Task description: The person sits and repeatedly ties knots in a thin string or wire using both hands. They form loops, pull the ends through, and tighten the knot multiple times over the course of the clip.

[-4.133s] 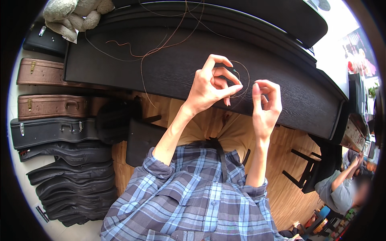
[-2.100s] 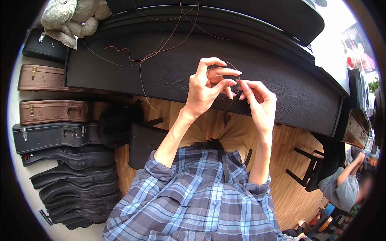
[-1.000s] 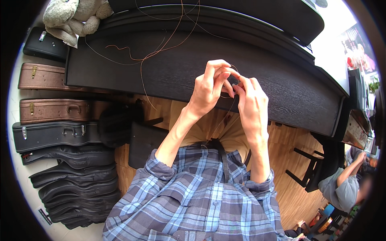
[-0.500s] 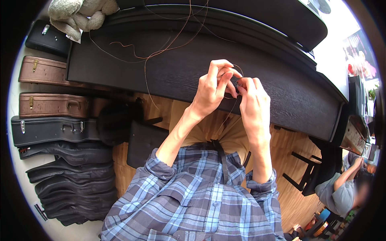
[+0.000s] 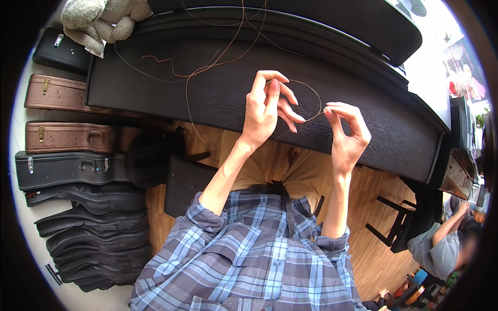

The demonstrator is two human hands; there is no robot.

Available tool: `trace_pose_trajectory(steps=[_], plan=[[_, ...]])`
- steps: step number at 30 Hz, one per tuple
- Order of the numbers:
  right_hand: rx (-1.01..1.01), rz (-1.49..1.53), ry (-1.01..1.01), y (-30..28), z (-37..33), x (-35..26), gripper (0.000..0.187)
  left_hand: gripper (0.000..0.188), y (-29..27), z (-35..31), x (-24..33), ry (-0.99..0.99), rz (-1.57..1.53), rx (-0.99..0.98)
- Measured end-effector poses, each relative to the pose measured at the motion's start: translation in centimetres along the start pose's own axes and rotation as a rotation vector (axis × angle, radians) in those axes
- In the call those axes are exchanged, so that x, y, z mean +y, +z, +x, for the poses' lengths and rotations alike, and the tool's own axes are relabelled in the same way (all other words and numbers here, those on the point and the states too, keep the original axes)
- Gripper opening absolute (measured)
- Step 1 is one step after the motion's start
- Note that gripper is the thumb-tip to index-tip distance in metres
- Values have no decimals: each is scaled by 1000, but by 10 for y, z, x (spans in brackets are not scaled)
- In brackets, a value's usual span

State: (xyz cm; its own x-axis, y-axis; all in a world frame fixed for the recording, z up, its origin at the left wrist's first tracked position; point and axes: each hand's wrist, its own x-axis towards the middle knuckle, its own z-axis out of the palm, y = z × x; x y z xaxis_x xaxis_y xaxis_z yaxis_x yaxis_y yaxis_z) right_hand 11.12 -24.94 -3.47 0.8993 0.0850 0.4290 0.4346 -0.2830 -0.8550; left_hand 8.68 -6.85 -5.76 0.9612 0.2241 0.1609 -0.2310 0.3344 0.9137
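Note:
Over the black piano-like top (image 5: 140, 90), my hands hold a thin metal string (image 5: 319, 99), which looks like a guitar string. It bends into an open loop between them. My left hand (image 5: 261, 111) pinches one side of the loop between thumb and index finger, its other fingers loosely curled. With thumb and fingertip, my right hand (image 5: 348, 139) grips the string's end to the right of the loop. A tiny coloured bead or ball end (image 5: 333, 111) shows at those fingertips. More loose copper-coloured strings (image 5: 201, 72) lie tangled on the black surface to the left.
Brown and black instrument cases (image 5: 65, 136) stand in a row at the left, with soft black bags (image 5: 98, 233) nearer. A grey plush toy (image 5: 85, 15) sits far left. A black stool (image 5: 187, 184) is by my left side. Another person (image 5: 436, 249) sits at the right.
My hands have drawn apart: the right moved right and slightly down, the left slightly left. The string's loop now opens wider between them, and its end shows at my right fingertips.

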Motion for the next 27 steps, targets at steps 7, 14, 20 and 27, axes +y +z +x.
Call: trace_pose_trajectory(steps=[7,14,20,27], plan=[[-135,355,366,0,3,-4,10,20,0,3,-7,74,157,-82],[-313,182,275,-4,10,-10,10,60,6,3,2,79,205,-85],[-345,-13,38,-7,14,-11,12,28,3,1,3,-65,232,-198],[-124,198,34,0,2,-4,8,39,-7,1,6,-102,-145,-100]])
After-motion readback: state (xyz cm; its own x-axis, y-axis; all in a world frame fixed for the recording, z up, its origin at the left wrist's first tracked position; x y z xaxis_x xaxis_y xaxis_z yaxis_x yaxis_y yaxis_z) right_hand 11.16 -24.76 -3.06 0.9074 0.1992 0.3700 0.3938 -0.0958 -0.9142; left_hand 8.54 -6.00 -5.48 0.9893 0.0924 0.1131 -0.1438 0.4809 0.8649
